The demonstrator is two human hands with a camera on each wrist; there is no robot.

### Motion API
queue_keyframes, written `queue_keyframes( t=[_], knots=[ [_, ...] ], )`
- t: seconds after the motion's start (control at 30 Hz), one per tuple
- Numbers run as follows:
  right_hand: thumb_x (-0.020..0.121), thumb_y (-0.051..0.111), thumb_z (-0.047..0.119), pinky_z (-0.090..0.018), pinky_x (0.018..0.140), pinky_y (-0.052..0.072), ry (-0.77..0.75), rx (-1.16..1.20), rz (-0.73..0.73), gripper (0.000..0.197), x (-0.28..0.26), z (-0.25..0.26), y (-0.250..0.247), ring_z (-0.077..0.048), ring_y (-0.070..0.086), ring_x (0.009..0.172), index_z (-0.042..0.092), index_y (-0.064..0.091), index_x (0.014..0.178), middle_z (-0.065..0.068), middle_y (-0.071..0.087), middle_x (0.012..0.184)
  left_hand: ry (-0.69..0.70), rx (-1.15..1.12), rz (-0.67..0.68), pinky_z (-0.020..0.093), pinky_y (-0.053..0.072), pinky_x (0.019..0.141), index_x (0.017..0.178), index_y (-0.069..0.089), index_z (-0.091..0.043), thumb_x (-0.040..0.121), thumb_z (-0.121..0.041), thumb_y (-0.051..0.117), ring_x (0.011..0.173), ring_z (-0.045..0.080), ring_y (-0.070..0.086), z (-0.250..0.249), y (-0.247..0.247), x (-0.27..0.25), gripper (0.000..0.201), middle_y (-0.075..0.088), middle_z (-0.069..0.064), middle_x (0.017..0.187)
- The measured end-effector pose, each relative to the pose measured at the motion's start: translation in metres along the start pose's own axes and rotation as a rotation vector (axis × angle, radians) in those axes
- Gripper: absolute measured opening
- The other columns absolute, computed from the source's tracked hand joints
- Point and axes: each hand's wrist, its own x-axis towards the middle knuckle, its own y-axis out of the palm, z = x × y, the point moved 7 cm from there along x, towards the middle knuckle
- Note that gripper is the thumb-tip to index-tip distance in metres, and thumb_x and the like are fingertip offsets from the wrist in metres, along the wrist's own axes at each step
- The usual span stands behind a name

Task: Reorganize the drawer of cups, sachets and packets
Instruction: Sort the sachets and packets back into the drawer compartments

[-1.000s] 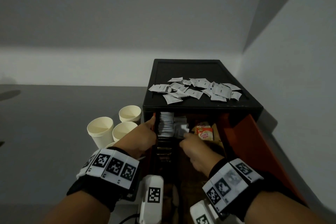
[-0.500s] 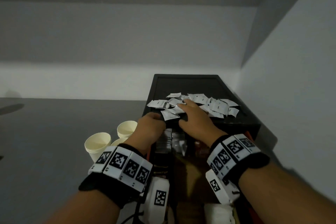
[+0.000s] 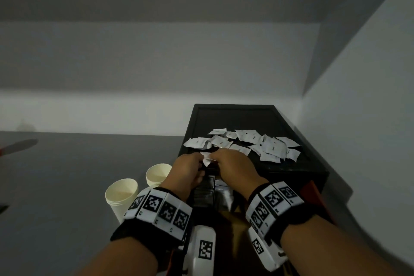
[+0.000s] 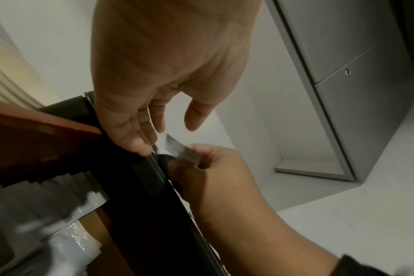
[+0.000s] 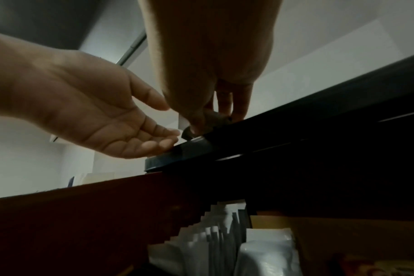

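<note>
One white sachet sits at the front edge of the black box, between the two hands. The right hand pinches this sachet with curled fingers and thumb, as the left wrist view shows. The left hand is beside it, with fingers relaxed and nearly straight; its fingertips touch the front edge of the box and it holds nothing. Many more white sachets lie scattered on the flat top of the box, just behind the hands. Under the top, the red-brown drawer is pulled out toward the person. Inside it, a row of white packets stands on edge at the left side. Two stacks of cream paper cups stand on the grey counter, just to the left of the box. Both wrists wear black bands with white coded tags.
</note>
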Motion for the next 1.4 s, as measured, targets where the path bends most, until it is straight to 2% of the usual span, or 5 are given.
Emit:
queue_keyframes(
  t=[0.37,0.57,0.83,1.13,1.4],
  knots=[
    [0.092,0.054,0.015,-0.016,0.067,0.042,0.430,0.612,-0.317,0.027,-0.015,-0.054,-0.025,-0.008,0.054,0.084,0.012,0.055,0.119,-0.002,0.060,0.107,0.405,0.644,-0.247,0.026,0.036,0.056,0.069,0.058,0.001,0.085,-0.019,0.056,0.061,0.025,0.051,-0.030,-0.002,0.010,0.026,0.053,0.005,0.055],
    [0.093,0.053,0.013,-0.044,0.083,0.054,0.704,1.048,-0.285,0.017,-0.022,-0.081,-0.010,-0.024,0.060,0.097,0.017,0.052,0.109,-0.007,0.059,0.109,0.341,1.164,-0.245,0.042,0.042,0.096,0.119,0.058,-0.013,0.078,-0.056,0.055,0.117,0.032,0.047,-0.026,0.015,0.026,0.060,0.051,0.011,0.125],
    [0.096,0.046,0.008,-0.037,0.073,0.055,0.818,1.393,-0.317,0.015,-0.035,-0.089,-0.012,-0.028,0.061,0.102,0.014,0.060,0.096,-0.014,0.063,0.109,0.609,0.585,-0.153,0.012,0.033,0.050,0.061,0.043,-0.013,0.091,-0.016,0.053,0.060,0.016,0.044,-0.049,0.033,-0.002,0.032,0.046,0.001,0.062],
    [0.082,0.063,0.040,-0.042,0.083,0.054,0.781,1.806,-0.324,0.039,-0.032,-0.067,-0.016,-0.030,0.067,0.092,0.008,0.064,0.104,-0.016,0.070,0.099,0.440,0.250,0.165,0.025,0.054,0.061,0.081,0.065,-0.006,0.079,-0.018,0.071,0.070,0.019,0.067,-0.038,0.080,-0.024,0.013,0.070,0.009,0.081],
    [0.091,0.049,0.002,-0.036,0.071,0.052,0.658,1.700,-0.342,0.034,-0.027,-0.071,-0.035,-0.024,0.062,0.089,0.014,0.059,0.122,-0.013,0.063,0.098,0.456,0.517,-0.019,0.028,0.048,0.077,0.078,0.061,-0.012,0.086,-0.024,0.063,0.081,0.017,0.058,-0.061,0.051,0.010,0.014,0.062,0.004,0.085]
  ],
)
